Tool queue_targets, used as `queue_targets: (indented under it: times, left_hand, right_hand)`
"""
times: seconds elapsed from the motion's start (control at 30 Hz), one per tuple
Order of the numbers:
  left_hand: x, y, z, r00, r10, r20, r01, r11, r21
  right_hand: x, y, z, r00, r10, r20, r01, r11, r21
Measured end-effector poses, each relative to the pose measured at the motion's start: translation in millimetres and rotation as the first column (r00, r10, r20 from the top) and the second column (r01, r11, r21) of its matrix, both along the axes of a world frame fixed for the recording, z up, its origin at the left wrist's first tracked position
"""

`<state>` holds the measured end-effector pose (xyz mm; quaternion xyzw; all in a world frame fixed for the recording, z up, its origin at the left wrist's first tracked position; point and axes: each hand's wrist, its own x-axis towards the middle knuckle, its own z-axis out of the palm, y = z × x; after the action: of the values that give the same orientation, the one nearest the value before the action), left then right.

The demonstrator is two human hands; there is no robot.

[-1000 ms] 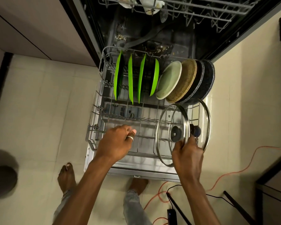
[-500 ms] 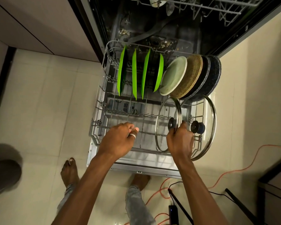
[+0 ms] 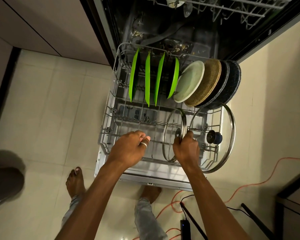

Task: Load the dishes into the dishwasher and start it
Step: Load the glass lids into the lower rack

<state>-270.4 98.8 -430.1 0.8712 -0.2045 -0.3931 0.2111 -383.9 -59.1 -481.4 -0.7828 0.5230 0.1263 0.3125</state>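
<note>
The open dishwasher (image 3: 189, 32) fills the upper centre of the frame, its dark tub running off the top edge. An upper rack (image 3: 241, 9) shows at the top right, with a few pale items barely visible at the top edge. The lower rack (image 3: 111, 118) is pulled out over the tiled floor (image 3: 50, 110) and occupies the centre.

Along the far side of the lower rack, four green plates (image 3: 147, 80) stand on edge in a row. Just right of them, leaning together, are a pale plate (image 3: 189, 82), a tan speckled plate (image 3: 210, 78) and two dark speckled plates (image 3: 232, 80).

At the right end of the rack stands a large glass lid (image 3: 227, 135) with a metal rim and a dark knob, upright and slightly tilted. Just left of it is a smaller glass lid (image 3: 170, 135), also upright between the tines, near the front of the rack.

The right hand (image 3: 186, 148) is closed around the smaller lid's knob and rim, fingers pinching it from the right side. The left hand (image 3: 128, 148), wearing a ring, hangs over the front left part of the rack with fingers curled loosely inward; whether it touches the wire cannot be determined.

Two bare feet stand at the bottom centre. An orange cable (image 3: 249, 186) trails across the floor at lower right, near a black cable (image 3: 185, 201).
</note>
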Motion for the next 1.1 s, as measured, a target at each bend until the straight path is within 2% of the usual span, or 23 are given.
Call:
queue_targets:
  times: [0.13, 0.37, 0.57, 0.77, 0.87, 1.1]
  left_hand:
    - [3.8, 0.2, 1.7, 1.000, 0.003, -0.008, -0.003, 1.000, -0.016]
    - [20.0, 12.0, 35.8, 0.998, 0.046, -0.046, -0.049, 0.996, -0.073]
    - [51.0, 45.8, 116.0, 0.991, 0.134, 0.002, -0.132, 0.979, -0.153]
    - [95.4, 128.9, 226.2, 0.970, 0.242, 0.025, -0.225, 0.931, -0.287]
    - [120.4, 184.0, 288.4, 0.954, 0.300, 0.003, -0.278, 0.889, -0.364]
    - [185.5, 322.0, 424.5, 0.908, 0.415, 0.059, -0.326, 0.787, -0.523]
  right_hand:
    - [2.1, -1.6, 4.3, 1.000, 0.010, 0.005, -0.010, 0.999, 0.032]
    - [17.4, 11.8, 57.9, 0.966, 0.117, 0.232, -0.070, 0.977, -0.202]
    - [43.5, 43.4, 144.0, 0.924, 0.140, 0.357, -0.088, 0.983, -0.158]
    - [87.7, 106.8, 270.1, 0.903, 0.258, 0.344, -0.217, 0.964, -0.153]
    - [117.1, 151.0, 344.5, 0.893, 0.256, 0.370, -0.242, 0.967, -0.083]
    - [194.3, 264.5, 471.8, 0.818, 0.045, 0.574, -0.215, 0.948, 0.234]
